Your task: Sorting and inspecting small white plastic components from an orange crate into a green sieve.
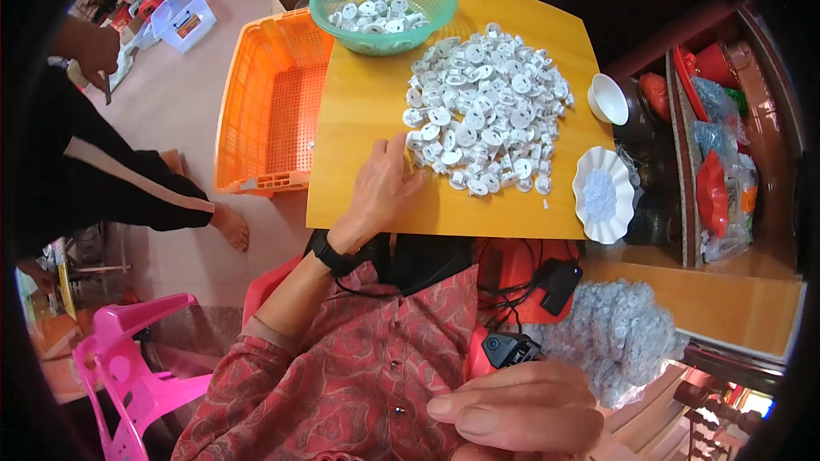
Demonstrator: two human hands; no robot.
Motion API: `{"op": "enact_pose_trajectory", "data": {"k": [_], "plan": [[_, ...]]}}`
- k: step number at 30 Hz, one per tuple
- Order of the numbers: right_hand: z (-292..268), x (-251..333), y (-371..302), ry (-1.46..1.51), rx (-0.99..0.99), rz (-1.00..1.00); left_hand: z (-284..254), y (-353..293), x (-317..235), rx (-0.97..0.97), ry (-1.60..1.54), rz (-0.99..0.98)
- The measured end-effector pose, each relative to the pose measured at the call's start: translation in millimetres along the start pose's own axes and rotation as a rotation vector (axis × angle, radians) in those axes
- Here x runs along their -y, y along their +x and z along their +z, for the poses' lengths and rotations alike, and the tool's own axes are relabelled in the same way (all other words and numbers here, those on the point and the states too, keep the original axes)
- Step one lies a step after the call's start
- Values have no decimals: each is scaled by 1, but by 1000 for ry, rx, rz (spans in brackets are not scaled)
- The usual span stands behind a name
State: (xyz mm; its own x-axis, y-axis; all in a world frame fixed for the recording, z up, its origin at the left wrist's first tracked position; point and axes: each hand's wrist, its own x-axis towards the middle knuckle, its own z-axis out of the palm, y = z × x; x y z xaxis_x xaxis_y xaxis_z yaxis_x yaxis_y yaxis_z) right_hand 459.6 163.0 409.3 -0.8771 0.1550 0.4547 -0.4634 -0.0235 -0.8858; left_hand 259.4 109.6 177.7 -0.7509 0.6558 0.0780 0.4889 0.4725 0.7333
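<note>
Pieces (487,111): white, heaped on the yellow table (367,102) — probably light, stiff, slightly slippery; I'd pinch the disc rims.
Left hand (376,192): fingers parted beside them, nothing visibly gripped.
Right hand (530,410): curled, bottom of head view — can't tell if it's holding anything.
Table: smooth-looking, green basket (380,41) on top.
Room: orange crate (248,102), pink stool (128,324).

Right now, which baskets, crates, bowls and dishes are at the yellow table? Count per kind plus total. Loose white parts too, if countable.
Green basket: 1
Orange crate: 1
White round bowl: 1
White wavy-edged dish: 1
Total: 4
Loose white parts: too many overlapping to count, so left out of the total.
</note>
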Motion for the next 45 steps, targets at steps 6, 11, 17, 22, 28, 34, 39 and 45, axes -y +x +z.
{"op": "enact_pose_trajectory", "data": {"k": [6,11,17,22,28,34,39,45], "plan": [[2,-2,-3,-430,-316,-248,26,21,-6,-90,-6,60],[-43,-16,-38,-526,-252,35,27,25,-3,-204,-124,50],[-77,-126,-66,-817,-458,223,17,15,6,-275,-166,54],[-100,-175,-103,-1147,-378,419,11,8,-2,-244,-320,17],[-100,-175,-106,-1366,-3,1041,15,1,20,-128,-760,-133],[-92,-203,-117,-1185,232,1038,-3,26,5,-181,-423,-25],[-94,-186,-103,-1090,305,928,-46,110,18,-212,-567,-331],[-98,-155,-69,-834,215,651,-78,182,44,8,-1378,-558]]}}
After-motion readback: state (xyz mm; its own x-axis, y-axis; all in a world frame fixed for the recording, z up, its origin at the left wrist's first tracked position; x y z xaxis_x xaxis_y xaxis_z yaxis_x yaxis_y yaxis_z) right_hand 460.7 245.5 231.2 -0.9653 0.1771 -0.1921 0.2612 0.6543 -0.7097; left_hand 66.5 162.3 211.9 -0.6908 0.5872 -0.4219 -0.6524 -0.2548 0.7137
